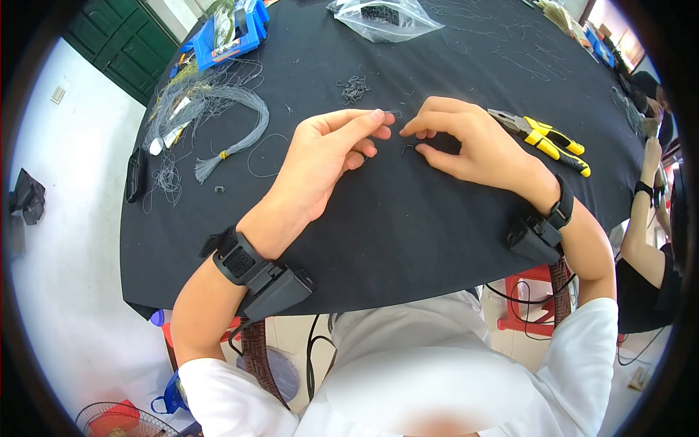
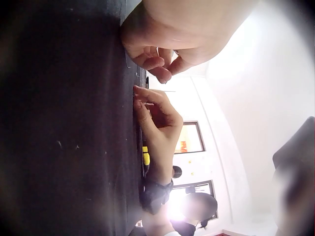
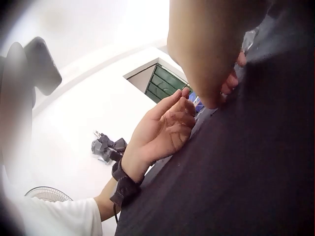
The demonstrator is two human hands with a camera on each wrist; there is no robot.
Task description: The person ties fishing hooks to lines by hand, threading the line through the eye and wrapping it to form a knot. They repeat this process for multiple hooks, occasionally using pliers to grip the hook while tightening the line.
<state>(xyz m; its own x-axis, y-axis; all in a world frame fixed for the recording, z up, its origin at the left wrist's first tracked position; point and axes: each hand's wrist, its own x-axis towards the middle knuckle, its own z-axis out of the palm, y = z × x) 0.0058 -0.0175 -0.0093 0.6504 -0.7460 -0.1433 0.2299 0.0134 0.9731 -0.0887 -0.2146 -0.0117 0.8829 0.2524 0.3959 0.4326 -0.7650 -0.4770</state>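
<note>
Resting on one black tablecloth (image 1: 408,233), two bare hands face each other near the middle of the round table; the fingertips are near each other but do not touch.

Count of items in the head view:
- one small dark hook (image 1: 408,150), lying flat on the cloth;
- one thin wire piece (image 1: 394,113), just beyond the left forefinger tip;
- one pair of pliers (image 1: 542,137) with yellow-and-black handles, just behind the right hand;
- one loose heap of small dark parts (image 1: 354,89), beyond both hands;
- one clear plastic bag (image 1: 382,18) at the far edge;
- one tied bundle of grey line (image 1: 226,109), well to the left;
- one blue box (image 1: 237,33), beyond the bundle.

Left hand (image 1: 320,156): palm turned inward; forefinger and thumb are stretched toward the centre, their tips close together; the other three fingers are curled under. Whether the thumb and forefinger pinch anything cannot be told; the wrist views are too blurred to settle it.

Right hand (image 1: 477,146): knuckles up, fingers arched down to the cloth; forefinger tip and thumb tip stand apart and grip nothing visible.

Position of the hook: it lies in the gap between the right forefinger tip and the right thumb tip, just beside both; it sits slightly right of the left thumb tip, apart from the left hand.
</note>
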